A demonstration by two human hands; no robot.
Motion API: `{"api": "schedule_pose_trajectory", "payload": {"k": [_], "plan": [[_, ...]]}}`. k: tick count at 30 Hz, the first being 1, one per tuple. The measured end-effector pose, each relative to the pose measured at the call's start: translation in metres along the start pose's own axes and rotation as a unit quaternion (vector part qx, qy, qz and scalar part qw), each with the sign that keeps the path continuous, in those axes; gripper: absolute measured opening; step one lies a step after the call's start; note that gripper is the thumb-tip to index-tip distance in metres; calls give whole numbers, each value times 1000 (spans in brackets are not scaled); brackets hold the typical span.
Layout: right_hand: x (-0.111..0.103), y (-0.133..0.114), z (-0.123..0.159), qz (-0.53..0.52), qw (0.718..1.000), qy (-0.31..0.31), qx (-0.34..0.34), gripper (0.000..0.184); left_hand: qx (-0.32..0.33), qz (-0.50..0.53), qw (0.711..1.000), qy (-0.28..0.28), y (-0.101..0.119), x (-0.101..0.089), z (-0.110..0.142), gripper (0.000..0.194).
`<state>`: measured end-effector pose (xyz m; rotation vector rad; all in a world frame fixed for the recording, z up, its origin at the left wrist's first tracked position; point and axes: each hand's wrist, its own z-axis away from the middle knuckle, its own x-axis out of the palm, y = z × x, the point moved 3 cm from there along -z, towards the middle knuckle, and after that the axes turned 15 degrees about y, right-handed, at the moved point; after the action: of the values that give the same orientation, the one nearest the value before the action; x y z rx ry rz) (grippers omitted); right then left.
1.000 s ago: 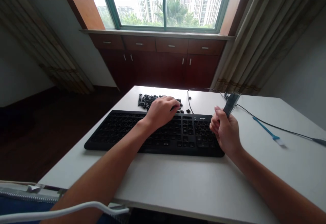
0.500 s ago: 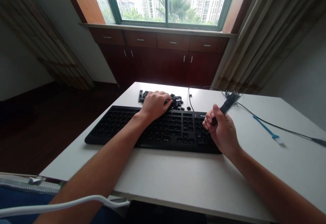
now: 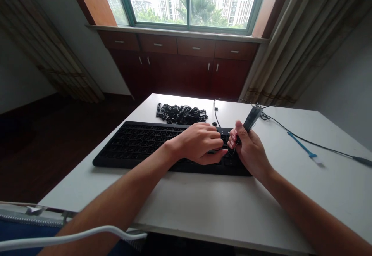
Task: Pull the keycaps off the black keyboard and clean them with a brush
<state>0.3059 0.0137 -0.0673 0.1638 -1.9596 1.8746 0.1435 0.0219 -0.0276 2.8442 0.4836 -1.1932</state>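
Dark reddish wood fronts the cabinet (image 3: 174, 73) across from you, its drawers and doors closed, so what they hold is hidden. Nearer, the white table (image 3: 203, 199) carries your black keyboard (image 3: 136, 143), which lies flat along its middle. Expect the board to be fairly light and stiff, a little slick on smooth plastic; its solid front and side edges should make the best hold, since the bared key sockets may be easily scratched or bent. Your left hand (image 3: 203, 143) is over the right part of it, fingers curled; you cannot tell from here whether they pinch anything. Your right hand (image 3: 250, 147) is just beside it, clamped around a slim black tool, and whether your two hands touch is unclear. The heap of keys (image 3: 186, 114) lies loose behind the board, in no box or tray; they look light, hard and apt to scatter. The black tool (image 3: 252, 118) sticks up above your thumb, seemingly thin and rigid, best gripped by its body. The blue brush (image 3: 301, 146) rests well to the right. Smallest, one single key (image 3: 214, 123) sits near the heap.
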Motion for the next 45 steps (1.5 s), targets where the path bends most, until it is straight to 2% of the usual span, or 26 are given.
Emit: {"api": "schedule_pose_trajectory", "payload": {"k": [3,6,12,18,23,27,30,32,33,36,39,42,45], "plan": [[1,-1,1,-8,1000,4,0,38,15,19,1000,4,8,4,-1,34],[2,-1,2,-18,1000,6,14,39,19,29,999,-4,10,9,1,40],[2,-5,4,7,999,-7,34,40,-48,21,998,-42,3,16,5,52],[0,-6,8,93,995,34,-4,42,-62,32,997,-40,3,20,6,54],[1,0,11,99,993,59,-23,42,-64,42,996,-32,2,21,7,56],[8,2,11,86,996,3,-22,40,-89,54,994,-35,2,21,6,53],[13,2,9,46,998,-44,-10,41,-146,46,988,-3,2,17,1,60],[13,2,8,21,998,-63,6,42,-239,29,970,40,3,13,-4,70],[13,2,9,21,997,-70,7,42,-299,30,952,62,4,12,-5,73],[12,3,12,61,994,-84,-27,41,-446,111,879,129,15,12,-7,74],[13,3,17,92,990,-93,-57,36,-478,227,830,175,32,22,-9,76],[15,3,18,118,986,-85,-78,36,-470,260,826,172,43,35,-10,63],[18,4,16,144,987,-31,-71,39,-488,288,801,191,46,45,-8,58]]}}
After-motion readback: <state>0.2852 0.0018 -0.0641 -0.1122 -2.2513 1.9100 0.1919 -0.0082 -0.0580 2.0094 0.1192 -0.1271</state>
